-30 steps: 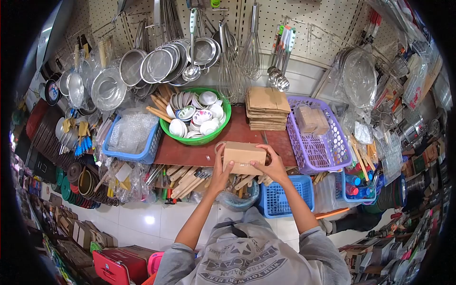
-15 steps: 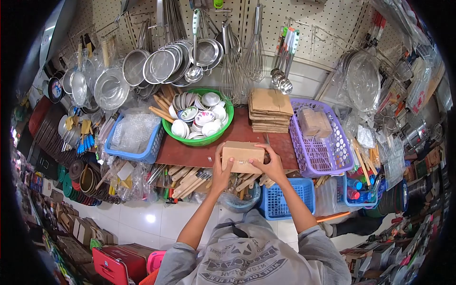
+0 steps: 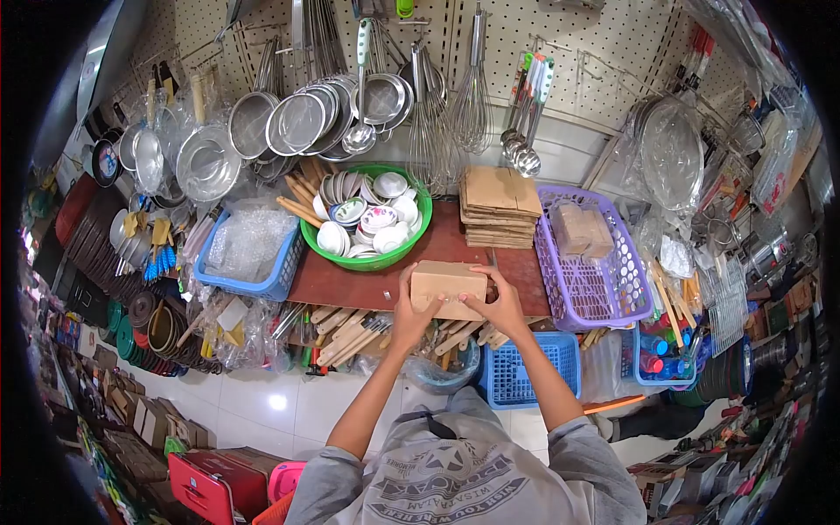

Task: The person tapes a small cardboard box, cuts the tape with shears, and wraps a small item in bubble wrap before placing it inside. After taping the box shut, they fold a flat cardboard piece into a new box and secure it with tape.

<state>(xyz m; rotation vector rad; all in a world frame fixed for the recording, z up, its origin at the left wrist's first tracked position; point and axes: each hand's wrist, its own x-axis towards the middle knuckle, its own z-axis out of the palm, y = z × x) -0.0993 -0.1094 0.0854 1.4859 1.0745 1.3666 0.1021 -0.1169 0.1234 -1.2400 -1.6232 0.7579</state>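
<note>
A small brown cardboard box [image 3: 449,284] is held between both hands above the front edge of the red-brown table [image 3: 337,287]. My left hand [image 3: 413,308] grips its left side, thumb on the near face. On the right side my right hand [image 3: 497,302] clasps it the same way. The box looks closed; its underside is hidden. Beyond it stands a stack of flattened cardboard boxes [image 3: 499,206]. To the left of that stack is a green basin [image 3: 418,229] full of small white bowls [image 3: 378,219], some with printed patterns.
A purple basket [image 3: 569,297] at right holds wrapped brown boxes [image 3: 584,231]. At left, a blue basket [image 3: 262,284] contains bubble wrap [image 3: 248,242]. Another blue basket [image 3: 531,367] sits below the table edge, beside wooden-handled utensils [image 3: 350,339]. Strainers [image 3: 297,122] and whisks [image 3: 472,118] hang behind.
My left thumb has shifted slightly to the right along the near face of the box. Both hands keep their hold, and the view has moved very slightly.
</note>
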